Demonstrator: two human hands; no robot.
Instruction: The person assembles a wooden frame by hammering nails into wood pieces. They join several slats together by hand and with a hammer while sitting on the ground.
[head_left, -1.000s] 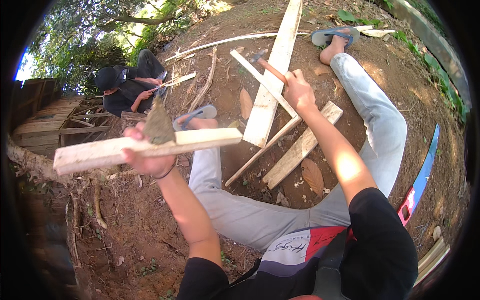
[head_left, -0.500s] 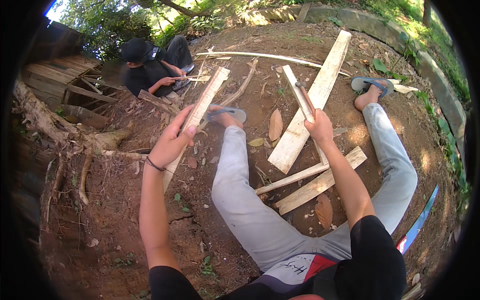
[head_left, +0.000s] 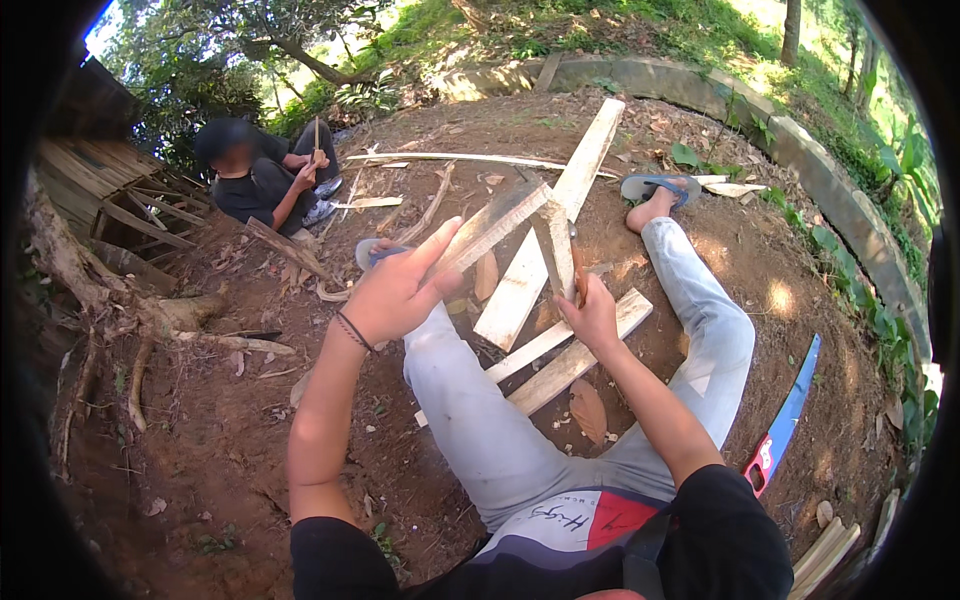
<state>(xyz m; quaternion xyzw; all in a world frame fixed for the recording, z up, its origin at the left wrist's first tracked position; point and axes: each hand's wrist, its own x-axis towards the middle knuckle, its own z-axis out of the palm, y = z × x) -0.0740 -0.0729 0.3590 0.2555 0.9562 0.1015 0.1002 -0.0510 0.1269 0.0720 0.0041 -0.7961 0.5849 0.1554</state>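
My left hand [head_left: 395,293] is wrapped round a wooden board [head_left: 497,228], which slants up and away over my left leg. In my right hand [head_left: 592,318] are a hammer [head_left: 580,275], mostly hidden behind the wood, and a narrower wooden strip [head_left: 556,245]. The strip's far end meets the board's far end at an angle; whether they are fastened, I cannot tell. Beneath them a long wide plank [head_left: 510,305] lies on the soil. Between my legs rest a short plank [head_left: 585,358] and a thin batten [head_left: 525,352].
A handsaw [head_left: 790,405] with a blue blade and red handle lies right of my leg. Further planks [head_left: 828,558] sit at the lower right. Another person [head_left: 262,175] sits at the far left holding a stick. Tree roots [head_left: 150,300] spread on the left; a low concrete kerb [head_left: 690,78] curves behind.
Both hands have come closer together, bringing the board and strip end to end. The board has swung right and the strip has tilted. My view has shifted, showing more of the saw.
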